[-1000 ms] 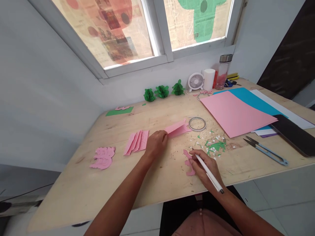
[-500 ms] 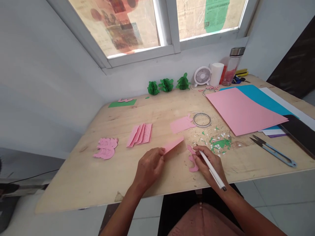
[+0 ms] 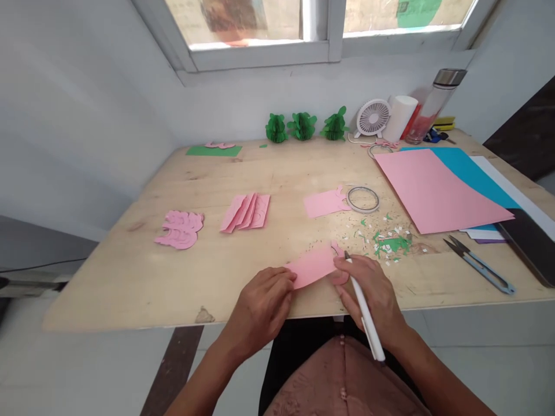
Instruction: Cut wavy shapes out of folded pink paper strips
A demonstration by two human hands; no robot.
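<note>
My left hand (image 3: 267, 299) is closed on the left end of a folded-looking strip of pink paper (image 3: 313, 267), near the table's front edge. In my right hand (image 3: 373, 289) is a white pen (image 3: 365, 315), its dark tip up by the strip's right end and its rear end toward me. The fingers of that hand also pinch a curved pink paper cut-out (image 3: 340, 278) against the strip; they partly cover it. Beyond lie another pink paper piece (image 3: 324, 203) and a roll of tape (image 3: 363, 199).
Green and white scraps (image 3: 392, 244) lie right of my hands, with thread snips (image 3: 479, 266) and a black phone (image 3: 526, 240) farther right. Pink sheets (image 3: 442, 193) overlap blue ones. Folded pink paper (image 3: 247, 212) and stacked cut-outs (image 3: 180, 229) lie left. Green paper ornaments (image 3: 303, 126) and a fan (image 3: 373, 118) stand behind.
My left hand has laid the tilted pink strip flatter, its right end now meeting the cut-out. My right hand has brought the cut-out against it, pen still held. The view has tipped downward.
</note>
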